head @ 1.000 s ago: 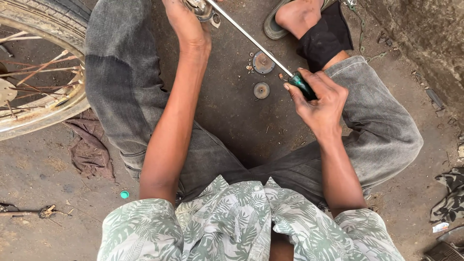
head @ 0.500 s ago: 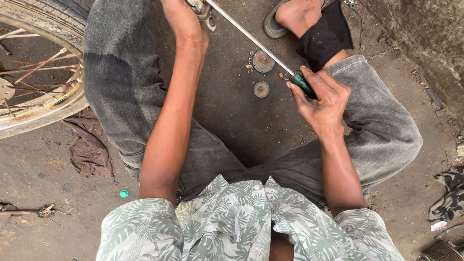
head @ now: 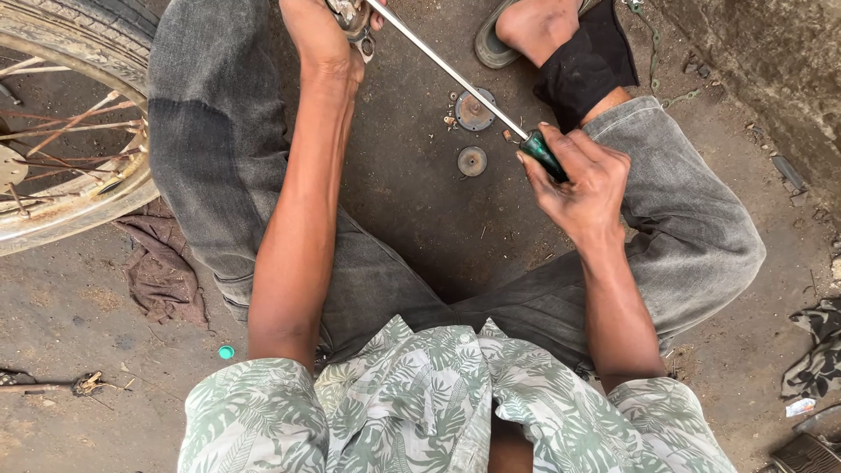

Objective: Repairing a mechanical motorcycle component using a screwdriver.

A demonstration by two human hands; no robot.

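The right hand (head: 583, 188) grips the screwdriver (head: 473, 92), its shaft slanting up-left past the two metal discs (head: 473, 131) to the small metal part (head: 355, 22) clutched in the left hand (head: 320, 35)

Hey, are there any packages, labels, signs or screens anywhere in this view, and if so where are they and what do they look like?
No signs, screens or clear packages.
Small white scrap: on the ground at the lower right edge, crumpled, possibly a wrapper; too small to tell.
Small green cap: on the ground by the left elbow, round, unmarked.
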